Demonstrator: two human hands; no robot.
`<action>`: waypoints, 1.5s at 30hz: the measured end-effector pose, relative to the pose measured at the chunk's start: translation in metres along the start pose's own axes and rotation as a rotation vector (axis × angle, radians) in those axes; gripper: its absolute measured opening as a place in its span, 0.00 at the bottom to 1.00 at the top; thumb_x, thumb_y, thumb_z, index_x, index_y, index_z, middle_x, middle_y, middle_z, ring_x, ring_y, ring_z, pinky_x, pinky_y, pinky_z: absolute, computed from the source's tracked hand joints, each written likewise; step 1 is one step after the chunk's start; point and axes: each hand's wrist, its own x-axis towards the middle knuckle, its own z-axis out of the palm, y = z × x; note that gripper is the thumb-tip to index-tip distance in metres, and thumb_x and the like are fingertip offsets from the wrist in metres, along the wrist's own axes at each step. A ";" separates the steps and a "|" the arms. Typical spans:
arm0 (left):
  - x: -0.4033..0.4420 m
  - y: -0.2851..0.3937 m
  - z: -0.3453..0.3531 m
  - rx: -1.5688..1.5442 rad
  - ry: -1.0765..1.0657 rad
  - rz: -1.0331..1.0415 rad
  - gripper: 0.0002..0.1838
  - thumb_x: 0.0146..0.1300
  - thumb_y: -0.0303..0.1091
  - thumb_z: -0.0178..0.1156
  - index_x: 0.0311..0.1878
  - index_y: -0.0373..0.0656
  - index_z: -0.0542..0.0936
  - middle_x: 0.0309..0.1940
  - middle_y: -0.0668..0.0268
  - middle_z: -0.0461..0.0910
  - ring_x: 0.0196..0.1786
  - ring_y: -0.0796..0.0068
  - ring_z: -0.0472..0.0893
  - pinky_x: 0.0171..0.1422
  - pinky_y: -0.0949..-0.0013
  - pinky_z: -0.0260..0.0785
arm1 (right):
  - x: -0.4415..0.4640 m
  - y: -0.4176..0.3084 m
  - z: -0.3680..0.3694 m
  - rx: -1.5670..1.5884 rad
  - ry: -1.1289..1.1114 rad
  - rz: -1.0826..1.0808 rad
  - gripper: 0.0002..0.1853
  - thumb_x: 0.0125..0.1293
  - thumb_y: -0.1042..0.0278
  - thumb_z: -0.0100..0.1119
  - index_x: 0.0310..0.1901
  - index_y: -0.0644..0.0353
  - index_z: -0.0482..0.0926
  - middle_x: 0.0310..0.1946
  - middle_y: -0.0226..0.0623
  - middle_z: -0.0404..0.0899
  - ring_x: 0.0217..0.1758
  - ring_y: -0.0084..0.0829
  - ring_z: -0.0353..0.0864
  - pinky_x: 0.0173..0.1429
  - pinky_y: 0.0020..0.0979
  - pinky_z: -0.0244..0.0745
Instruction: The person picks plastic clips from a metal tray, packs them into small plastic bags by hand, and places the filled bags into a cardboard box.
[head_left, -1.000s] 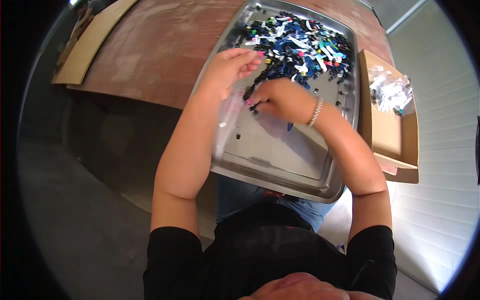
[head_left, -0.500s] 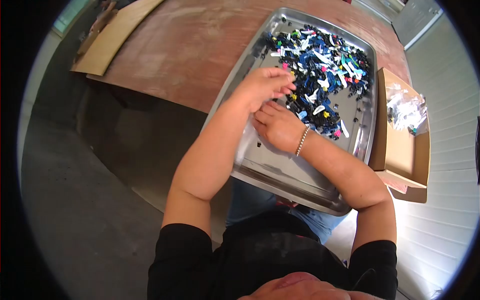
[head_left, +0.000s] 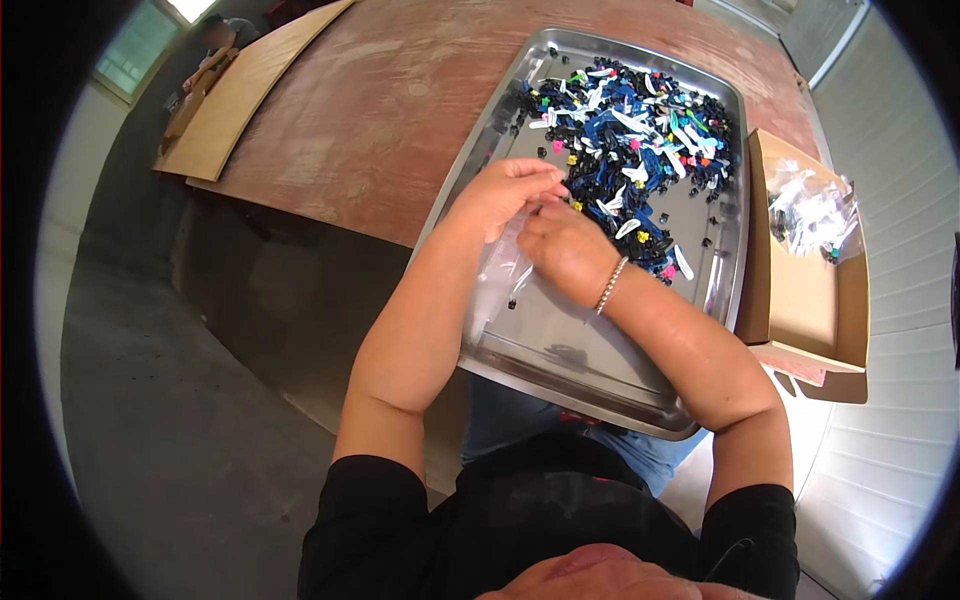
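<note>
Plainly, in the head view, the clear bag point(head_left: 498, 270) hangs just below the left hand point(head_left: 508, 195), along the inner side of that forearm and over the left part of the metal tray point(head_left: 600, 372). The left hand's fingers are bent and drawn together, thumb close to the fingertips. The right hand point(head_left: 568, 248) is curled and presses in against it, knuckles up. The heap of small clips point(head_left: 640, 150) lies just beyond both hands, its nearest pieces beside the right hand's knuckles.

The right fingertips are hidden, as is the bag's mouth, so I cannot tell what either hand pinches. Glare and folds blur the bag's outline, and single pieces in the heap overlap too much to separate.

The left forearm crosses the tray's left rim; the right one passes over its near right part. Between the hands and the near rim, the tray floor shows, with one black piece point(head_left: 512, 304) beside the bag. A cardboard box point(head_left: 802, 300) stands close along the right rim.
</note>
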 end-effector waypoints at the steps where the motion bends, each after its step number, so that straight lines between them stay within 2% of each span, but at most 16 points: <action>1: -0.001 0.001 -0.001 -0.014 -0.016 -0.001 0.16 0.64 0.40 0.62 0.49 0.40 0.78 0.41 0.63 0.82 0.43 0.79 0.79 0.52 0.73 0.70 | 0.002 0.004 -0.009 0.009 0.044 -0.022 0.02 0.47 0.74 0.54 0.24 0.58 0.72 0.27 0.35 0.73 0.37 0.38 0.73 0.45 0.36 0.71; 4: 0.001 -0.002 0.000 -0.040 0.046 0.017 0.17 0.63 0.44 0.62 0.48 0.41 0.78 0.41 0.64 0.82 0.44 0.79 0.79 0.53 0.73 0.69 | 0.007 0.009 -0.043 -0.017 0.139 0.020 0.06 0.44 0.78 0.57 0.23 0.58 0.69 0.25 0.37 0.70 0.32 0.41 0.71 0.42 0.38 0.69; 6: 0.001 0.001 0.002 -0.061 0.069 0.002 0.17 0.63 0.44 0.63 0.48 0.42 0.79 0.41 0.65 0.82 0.46 0.80 0.79 0.52 0.73 0.70 | 0.005 0.018 -0.059 -0.093 0.130 0.086 0.08 0.44 0.80 0.59 0.23 0.59 0.69 0.24 0.37 0.69 0.32 0.42 0.70 0.45 0.39 0.70; 9: -0.004 0.006 0.003 -0.126 0.038 -0.080 0.16 0.63 0.41 0.63 0.48 0.41 0.79 0.41 0.64 0.82 0.45 0.78 0.79 0.51 0.72 0.72 | 0.001 0.028 -0.073 -0.197 0.175 0.139 0.10 0.45 0.81 0.61 0.24 0.59 0.69 0.25 0.37 0.69 0.33 0.42 0.71 0.50 0.40 0.70; 12: -0.002 0.000 0.000 0.045 -0.110 -0.052 0.17 0.58 0.43 0.68 0.44 0.41 0.81 0.40 0.64 0.83 0.43 0.78 0.79 0.50 0.69 0.69 | 0.000 0.030 -0.077 -0.278 0.226 0.138 0.10 0.46 0.80 0.62 0.24 0.59 0.69 0.25 0.36 0.70 0.34 0.41 0.71 0.53 0.41 0.70; 15: 0.000 -0.006 0.000 0.001 -0.172 0.023 0.15 0.57 0.37 0.68 0.42 0.37 0.82 0.37 0.62 0.84 0.38 0.75 0.81 0.48 0.70 0.72 | -0.003 0.032 -0.074 -0.239 0.164 0.201 0.08 0.47 0.81 0.61 0.28 0.60 0.71 0.28 0.36 0.74 0.36 0.41 0.73 0.53 0.40 0.71; 17: 0.000 -0.006 0.003 0.046 -0.082 0.086 0.10 0.56 0.32 0.67 0.38 0.36 0.83 0.32 0.62 0.84 0.33 0.76 0.81 0.42 0.75 0.71 | -0.006 0.033 -0.070 -0.207 0.140 0.239 0.08 0.48 0.81 0.60 0.29 0.61 0.72 0.29 0.37 0.75 0.36 0.42 0.74 0.51 0.39 0.72; 19: 0.000 -0.006 0.005 0.143 -0.038 0.121 0.09 0.56 0.31 0.67 0.36 0.36 0.84 0.30 0.63 0.84 0.32 0.78 0.80 0.40 0.76 0.70 | -0.008 0.031 -0.067 -0.053 0.076 0.517 0.09 0.49 0.81 0.58 0.35 0.63 0.74 0.33 0.37 0.78 0.38 0.41 0.76 0.47 0.35 0.74; 23: -0.004 -0.002 0.009 0.350 0.021 0.142 0.07 0.57 0.28 0.65 0.37 0.34 0.83 0.30 0.62 0.83 0.33 0.80 0.80 0.39 0.74 0.70 | -0.005 0.024 -0.068 0.095 0.123 0.552 0.12 0.52 0.80 0.58 0.40 0.63 0.75 0.32 0.36 0.80 0.33 0.35 0.77 0.40 0.31 0.74; 25: 0.000 -0.006 0.009 0.335 0.010 0.152 0.07 0.57 0.27 0.65 0.37 0.34 0.83 0.30 0.63 0.84 0.33 0.80 0.80 0.40 0.74 0.71 | 0.001 0.016 -0.072 0.332 0.084 0.844 0.11 0.53 0.77 0.61 0.40 0.62 0.77 0.29 0.35 0.81 0.28 0.28 0.76 0.36 0.29 0.73; 30: 0.002 -0.011 0.015 0.336 -0.049 0.170 0.08 0.56 0.26 0.65 0.39 0.35 0.83 0.34 0.63 0.84 0.36 0.79 0.81 0.45 0.74 0.73 | -0.007 0.029 -0.071 0.158 -0.013 0.755 0.05 0.52 0.74 0.65 0.29 0.63 0.78 0.27 0.35 0.80 0.27 0.27 0.76 0.36 0.27 0.73; 32: 0.000 -0.012 0.017 0.361 -0.122 0.225 0.10 0.56 0.26 0.66 0.42 0.35 0.82 0.38 0.62 0.84 0.41 0.78 0.82 0.48 0.75 0.73 | -0.007 0.028 -0.071 0.034 0.193 0.507 0.05 0.53 0.74 0.64 0.28 0.63 0.77 0.27 0.36 0.79 0.28 0.27 0.78 0.38 0.27 0.74; 33: -0.005 -0.006 0.020 0.379 -0.143 0.194 0.12 0.56 0.25 0.66 0.45 0.35 0.82 0.40 0.62 0.84 0.43 0.77 0.82 0.49 0.75 0.72 | -0.002 0.020 -0.078 0.146 0.142 0.611 0.05 0.55 0.74 0.63 0.28 0.63 0.76 0.28 0.36 0.80 0.32 0.26 0.81 0.41 0.27 0.75; 36: -0.005 -0.009 0.022 0.368 -0.112 0.207 0.13 0.55 0.25 0.66 0.44 0.33 0.82 0.37 0.61 0.84 0.41 0.77 0.81 0.47 0.72 0.73 | 0.002 0.013 -0.081 0.357 0.056 0.722 0.06 0.57 0.74 0.61 0.27 0.64 0.75 0.29 0.34 0.81 0.33 0.24 0.81 0.41 0.27 0.76; 41: -0.005 -0.010 0.023 0.339 -0.133 0.230 0.14 0.55 0.25 0.65 0.46 0.34 0.81 0.37 0.63 0.84 0.41 0.78 0.81 0.47 0.73 0.73 | -0.006 0.020 -0.076 0.446 -0.047 0.685 0.05 0.60 0.74 0.61 0.35 0.66 0.79 0.31 0.35 0.82 0.31 0.23 0.80 0.40 0.26 0.76; 45: -0.004 -0.012 0.022 0.417 -0.182 0.236 0.13 0.55 0.25 0.65 0.44 0.36 0.81 0.38 0.65 0.84 0.40 0.80 0.81 0.46 0.74 0.72 | -0.003 0.016 -0.081 0.363 -0.145 0.613 0.08 0.61 0.71 0.60 0.41 0.63 0.81 0.33 0.40 0.83 0.33 0.28 0.82 0.42 0.27 0.76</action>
